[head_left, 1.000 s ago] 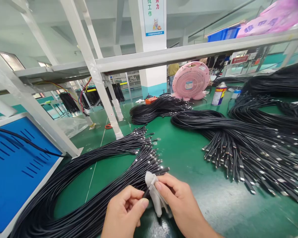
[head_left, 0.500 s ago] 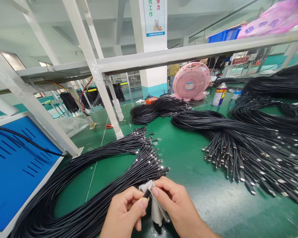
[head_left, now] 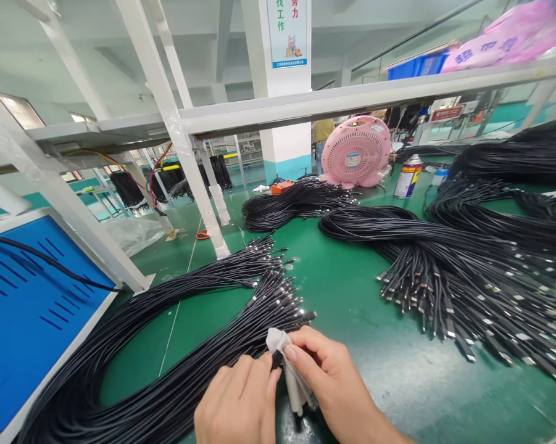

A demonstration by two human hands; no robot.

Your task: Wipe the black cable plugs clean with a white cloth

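My left hand (head_left: 236, 401) pinches the end of a black cable (head_left: 276, 359), which comes out of a large bundle of black cables (head_left: 166, 364) lying on the green mat (head_left: 352, 308). My right hand (head_left: 333, 382) presses a white cloth (head_left: 292, 376) around that same cable end, so part of the end is hidden. The two hands nearly touch. The connector ends of the bundle fan out just above my hands. A second bundle with metal connector tips (head_left: 444, 277) lies to the right.
A blue panel with slots (head_left: 37, 320) fills the lower left. White shelf uprights (head_left: 180, 148) stand on the bench. Farther back are another coiled cable bundle (head_left: 291, 206), a pink fan (head_left: 356, 151) and a spray can (head_left: 408, 177). A person stands in the distance.
My left hand has rolled inward and covers more of the cable end. The white cloth has shifted slightly along the cable between my fingers.
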